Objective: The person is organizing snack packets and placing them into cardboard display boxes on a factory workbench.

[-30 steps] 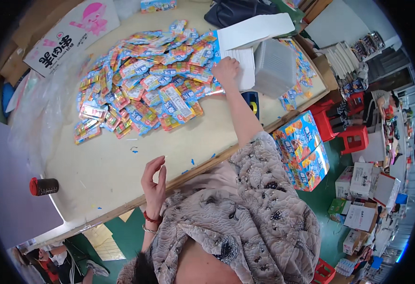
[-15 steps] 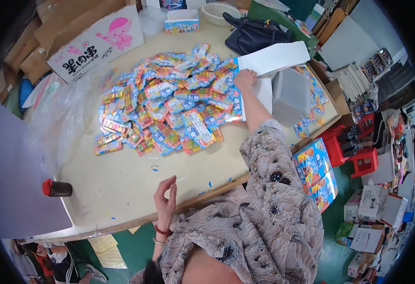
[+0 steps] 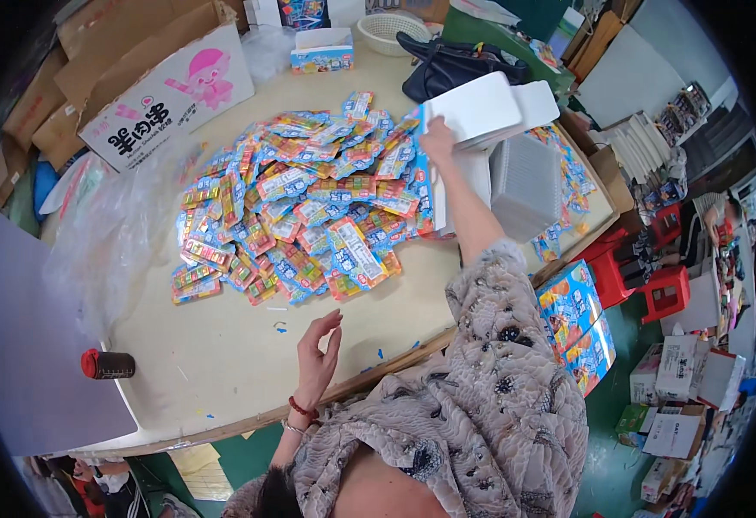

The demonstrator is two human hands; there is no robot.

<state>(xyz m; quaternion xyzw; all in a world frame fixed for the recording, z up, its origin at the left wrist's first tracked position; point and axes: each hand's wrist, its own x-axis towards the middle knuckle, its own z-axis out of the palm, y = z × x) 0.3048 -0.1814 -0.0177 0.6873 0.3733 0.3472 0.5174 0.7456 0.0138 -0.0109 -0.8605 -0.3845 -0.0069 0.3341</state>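
Note:
My right hand [image 3: 437,140] grips the printed edge of a flat white-and-blue cardboard box [image 3: 479,110] to the right of the candy pile, its arm stretched across the table. Beneath and beside it lie more white card pieces; the fingertips are partly hidden. My left hand [image 3: 317,352] hovers over the near side of the table with nothing in it, thumb and fingers apart. A heap of small candy packets [image 3: 300,198], blue and orange with clear windows, covers the middle of the table, just left of my right hand.
Right of the cardboard stands a stack of clear plastic trays [image 3: 525,188]. A dark handbag [image 3: 456,73], a white basket [image 3: 393,33] and an upright display box [image 3: 322,52] are at the back. A large carton [image 3: 166,99], plastic film [image 3: 110,233] and a red-lidded jar [image 3: 108,364] occupy the left.
My right hand has shifted slightly left, and a white panel of the box has lifted and separated from another behind it. My left hand has moved slightly right.

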